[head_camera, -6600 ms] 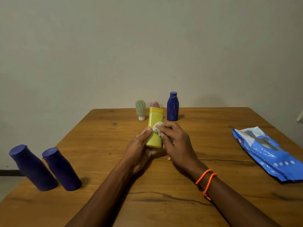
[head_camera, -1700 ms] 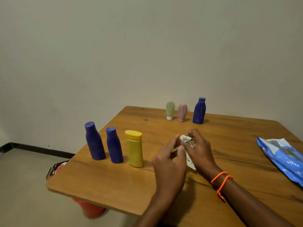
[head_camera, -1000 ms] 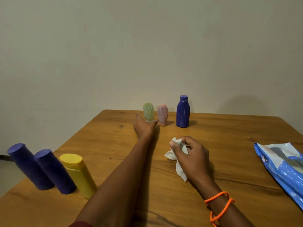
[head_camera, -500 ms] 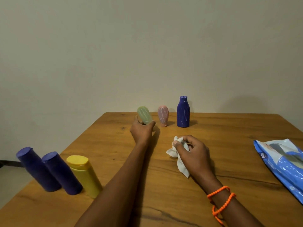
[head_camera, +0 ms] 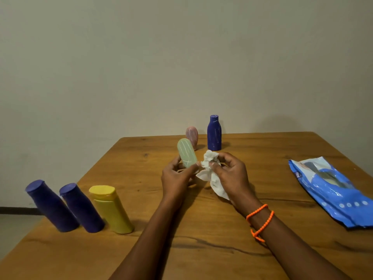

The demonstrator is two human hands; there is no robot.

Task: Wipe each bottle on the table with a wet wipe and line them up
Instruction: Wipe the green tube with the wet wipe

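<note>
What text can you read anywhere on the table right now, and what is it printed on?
"mee": white letters on the near left corner of the blue wet wipe pack.
Other print on the pack: too blurred to read.
The bottles, including the green bottle in the left hand: no readable label.

The left hand [head_camera: 177, 178], which half a second ago gripped the green bottle [head_camera: 187, 152] at the table's far side, has drawn it back beside the wet wipe [head_camera: 210, 170]; the right hand [head_camera: 230, 174] has lifted the wipe, seemingly touching the bottle
</note>
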